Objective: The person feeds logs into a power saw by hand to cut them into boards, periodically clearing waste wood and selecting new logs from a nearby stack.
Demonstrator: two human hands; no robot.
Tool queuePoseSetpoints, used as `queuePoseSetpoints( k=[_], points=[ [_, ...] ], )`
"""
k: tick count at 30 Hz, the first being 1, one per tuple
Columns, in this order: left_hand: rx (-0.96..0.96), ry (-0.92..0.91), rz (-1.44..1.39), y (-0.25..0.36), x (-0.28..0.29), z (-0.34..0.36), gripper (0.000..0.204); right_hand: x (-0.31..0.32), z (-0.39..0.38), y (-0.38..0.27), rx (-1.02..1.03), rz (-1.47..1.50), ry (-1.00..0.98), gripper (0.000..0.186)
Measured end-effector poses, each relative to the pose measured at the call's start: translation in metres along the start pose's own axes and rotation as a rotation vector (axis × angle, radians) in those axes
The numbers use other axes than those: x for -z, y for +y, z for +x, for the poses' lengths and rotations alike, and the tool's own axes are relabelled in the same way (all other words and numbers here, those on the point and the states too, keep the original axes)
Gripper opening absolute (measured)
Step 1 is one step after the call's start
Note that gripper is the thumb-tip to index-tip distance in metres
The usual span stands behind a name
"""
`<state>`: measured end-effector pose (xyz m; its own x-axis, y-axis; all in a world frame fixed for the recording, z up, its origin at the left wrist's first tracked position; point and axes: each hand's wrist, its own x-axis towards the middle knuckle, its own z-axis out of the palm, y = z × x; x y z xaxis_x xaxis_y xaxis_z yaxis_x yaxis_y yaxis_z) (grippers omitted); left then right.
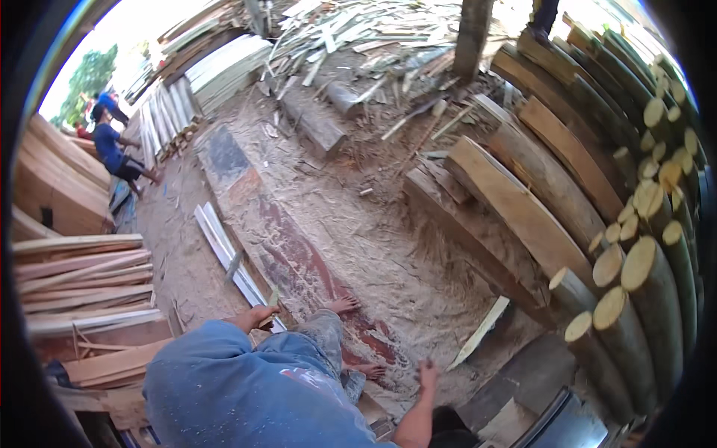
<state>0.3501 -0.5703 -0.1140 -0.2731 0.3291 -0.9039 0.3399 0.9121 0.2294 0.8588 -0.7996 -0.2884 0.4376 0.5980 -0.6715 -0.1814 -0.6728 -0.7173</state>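
My left hand (258, 317) is closed beside the lower end of some long pale wood strips (224, 243). A small yellow-green piece (273, 299) shows at its fingertips; I cannot make out what it is. A grey band or stick crosses the strips partway up. Lower right, my right hand (428, 373) is raised, fingers apart, with nothing visible in it. Just to its right lies a pale pointed slab of wood (479, 332), apart from the hand. My blue-sleeved body hides part of the ground between the hands, and my bare feet (343, 304) rest on a reddish, sawdust-covered plank (299, 254).
Cut logs (648, 265) and squared beams (515, 205) are stacked along the right. Sawn boards (86, 280) are piled at left. A wooden post (473, 41) stands at the back, near scattered offcuts (336, 30). A person in blue (108, 145) is at far left.
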Motion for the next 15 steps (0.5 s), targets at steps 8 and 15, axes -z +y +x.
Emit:
queuePoseSetpoints(
  k=[8, 15],
  points=[
    [-1.441, 0.080, -0.332, 0.494, 0.057, -0.127, 0.049, -0.136, -0.128, -0.041, -0.443, 0.280, -0.004, 0.036],
    [-2.069, -0.396, -0.110, 0.589, -0.091, -0.351, 0.044, -0.134, -0.154, -0.072, -0.186, 0.199, 0.832, 0.043]
  ],
)
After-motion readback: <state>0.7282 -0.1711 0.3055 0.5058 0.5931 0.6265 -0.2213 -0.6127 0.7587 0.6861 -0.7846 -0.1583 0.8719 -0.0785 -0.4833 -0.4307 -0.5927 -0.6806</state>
